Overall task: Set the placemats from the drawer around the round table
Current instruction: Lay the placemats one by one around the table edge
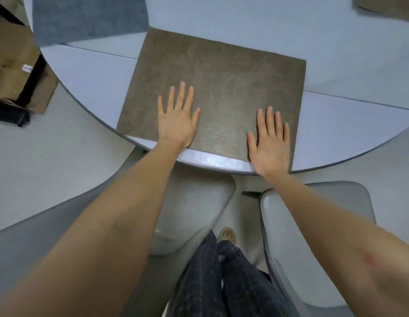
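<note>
A brown textured placemat (221, 83) lies flat on the round white table (89, 83), its near edge close to the table's rim. My left hand (177, 117) presses flat on the mat's near-left part with fingers spread straight. My right hand (268, 140) lies flat on the mat's near-right corner, fingers straight, its heel over the table rim. A blue-grey placemat (89, 17) sits at the table's far left. The corner of another brown placemat (386, 6) shows at the far right.
Two grey padded chairs stand tucked below the table rim, one at the left (189, 213) and one at the right (313, 236), with my legs between them. Cardboard boxes (13, 65) sit on the light floor at the left.
</note>
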A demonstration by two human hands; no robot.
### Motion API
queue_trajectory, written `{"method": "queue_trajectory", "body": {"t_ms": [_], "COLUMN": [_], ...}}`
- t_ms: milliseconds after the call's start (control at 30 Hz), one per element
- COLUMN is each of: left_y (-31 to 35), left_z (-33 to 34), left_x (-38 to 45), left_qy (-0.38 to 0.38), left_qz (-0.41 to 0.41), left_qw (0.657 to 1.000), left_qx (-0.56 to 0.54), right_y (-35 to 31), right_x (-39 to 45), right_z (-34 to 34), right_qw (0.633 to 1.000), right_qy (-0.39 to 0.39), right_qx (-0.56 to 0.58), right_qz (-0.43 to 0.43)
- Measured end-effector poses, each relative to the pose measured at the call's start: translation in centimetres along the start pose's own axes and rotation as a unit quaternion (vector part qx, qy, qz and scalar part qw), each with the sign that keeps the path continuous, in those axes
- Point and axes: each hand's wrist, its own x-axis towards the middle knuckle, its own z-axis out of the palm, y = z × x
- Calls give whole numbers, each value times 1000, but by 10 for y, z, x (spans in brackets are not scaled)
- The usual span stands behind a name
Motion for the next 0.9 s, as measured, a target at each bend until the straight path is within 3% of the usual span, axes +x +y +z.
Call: {"method": "queue_trajectory", "body": {"t_ms": [167,267,433,633,900], "left_y": [9,21,73,175,299], "left_z": [-25,-57,-116,-159,-178], "left_x": [-33,-55,-93,-143,-273], "left_qy": [-97,-156,-222,-157,-121], "left_qz": [-87,-85,66,256,506], "left_qw": [991,984,967,944,846], "left_qx": [-11,31,109,133,119], "right_y": [51,61,79,124,188], "right_x": [-33,-40,-73,-147,-342], "right_z": [-20,-40,-93,-152,-218], "right_qw": [997,996,996,988,956], "right_qy": [-72,-91,-77,-100,19], "right_qx": [-10,-8,17,55,100], "right_qz": [20,20,45,108,275]}}
